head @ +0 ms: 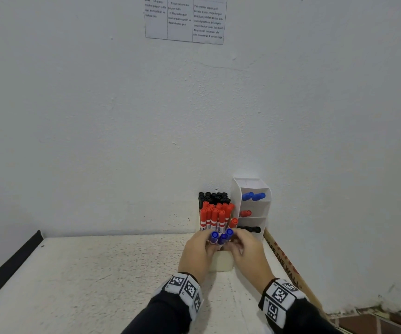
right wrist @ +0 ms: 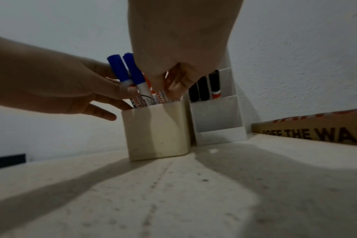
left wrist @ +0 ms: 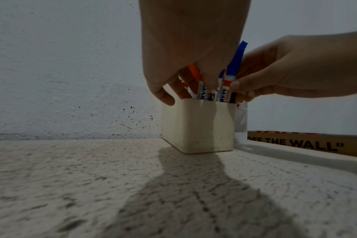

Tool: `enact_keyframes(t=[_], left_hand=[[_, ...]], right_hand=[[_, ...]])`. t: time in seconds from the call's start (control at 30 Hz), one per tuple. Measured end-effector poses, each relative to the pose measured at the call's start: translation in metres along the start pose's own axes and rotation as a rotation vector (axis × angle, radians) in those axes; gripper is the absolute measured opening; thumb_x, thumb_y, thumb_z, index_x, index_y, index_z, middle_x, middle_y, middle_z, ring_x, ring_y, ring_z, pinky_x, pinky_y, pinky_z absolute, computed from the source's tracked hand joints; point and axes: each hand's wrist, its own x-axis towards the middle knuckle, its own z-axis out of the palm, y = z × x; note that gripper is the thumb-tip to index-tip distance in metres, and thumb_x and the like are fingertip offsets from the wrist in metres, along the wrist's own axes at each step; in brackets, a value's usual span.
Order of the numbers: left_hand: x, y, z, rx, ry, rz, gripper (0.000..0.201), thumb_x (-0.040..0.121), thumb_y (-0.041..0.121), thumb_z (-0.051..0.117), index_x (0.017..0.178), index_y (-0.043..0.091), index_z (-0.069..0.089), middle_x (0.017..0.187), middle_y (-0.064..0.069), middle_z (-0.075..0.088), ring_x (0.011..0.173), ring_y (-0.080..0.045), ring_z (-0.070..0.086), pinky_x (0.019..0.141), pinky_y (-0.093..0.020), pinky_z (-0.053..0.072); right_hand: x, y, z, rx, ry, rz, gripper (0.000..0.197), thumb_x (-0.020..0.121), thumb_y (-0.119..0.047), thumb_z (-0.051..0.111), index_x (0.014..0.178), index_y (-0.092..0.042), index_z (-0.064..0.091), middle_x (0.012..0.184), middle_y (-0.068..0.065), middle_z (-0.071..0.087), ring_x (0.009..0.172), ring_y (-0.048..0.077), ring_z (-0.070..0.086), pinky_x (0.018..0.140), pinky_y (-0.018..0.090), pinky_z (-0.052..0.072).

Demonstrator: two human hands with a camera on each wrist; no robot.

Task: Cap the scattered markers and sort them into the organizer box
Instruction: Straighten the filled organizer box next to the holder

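Both my left hand [head: 195,253] and right hand [head: 247,254] pinch blue markers [head: 221,237] into the box [head: 223,262] at the table's back edge; next, I let go.

Blue-capped markers [head: 221,237] between the fingers [head: 207,247]; red-capped markers [head: 215,216] and black-capped markers [head: 213,197] beyond; cream box [left wrist: 200,127] below.

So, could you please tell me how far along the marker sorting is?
Mostly done: capped black markers and red markers stand in the box. Both hands, left hand and right hand, are seating the blue markers. No markers show on the table.
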Motion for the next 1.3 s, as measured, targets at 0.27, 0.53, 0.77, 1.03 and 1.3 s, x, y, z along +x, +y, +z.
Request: enact_keyframes(t=[0.27,0.53,0.77,1.03,1.3], left_hand=[[0.002,-0.004,-0.004,-0.015,-0.004,-0.147,0.045,0.079,0.001,0.068,0.119,0.015,0.054,0.111,0.005,0.050,0.103,-0.008,0.052,0.082,-0.009,0.040],[0.008,-0.005,-0.009,0.016,-0.051,-0.090,0.056,0.088,-0.006,0.049,0.140,0.011,0.036,0.134,-0.002,0.044,0.114,-0.001,0.039,0.089,-0.001,0.027],[0.014,-0.009,-0.012,-0.101,-0.024,-0.078,0.060,0.089,-0.009,0.044,0.142,0.017,0.032,0.131,0.013,0.038,0.117,0.002,0.034,0.100,-0.010,0.027],[0.016,-0.014,-0.005,-0.180,-0.058,-0.084,0.065,0.088,-0.009,0.044,0.143,0.024,0.033,0.135,0.015,0.042,0.123,0.002,0.039,0.104,-0.014,0.032],[0.015,-0.015,-0.009,-0.170,-0.049,-0.083,0.064,0.085,-0.012,0.047,0.138,0.021,0.037,0.125,0.017,0.040,0.115,0.005,0.037,0.087,0.005,0.029]], right_hand=[[0.001,-0.001,0.010,-0.072,0.229,0.158,0.029,0.087,0.001,0.052,0.114,-0.009,0.056,0.106,0.000,0.057,0.095,0.011,0.057,0.087,0.029,0.052],[0.012,-0.005,0.016,0.102,0.021,0.272,0.056,0.091,0.006,0.043,0.142,-0.013,0.033,0.132,0.006,0.052,0.115,0.009,0.052,0.093,0.011,0.043],[0.033,-0.007,0.017,0.153,-0.082,0.326,0.066,0.091,0.007,0.039,0.147,-0.016,0.013,0.133,0.005,0.049,0.107,0.001,0.046,0.085,0.005,0.039],[0.036,-0.004,0.025,0.121,-0.104,0.304,0.066,0.095,0.001,0.039,0.149,-0.021,0.007,0.134,0.005,0.050,0.112,0.008,0.051,0.087,0.006,0.040],[0.035,-0.005,0.025,0.068,0.021,0.284,0.051,0.098,-0.009,0.033,0.147,-0.015,0.019,0.123,0.009,0.057,0.100,0.006,0.053,0.087,0.013,0.042]])
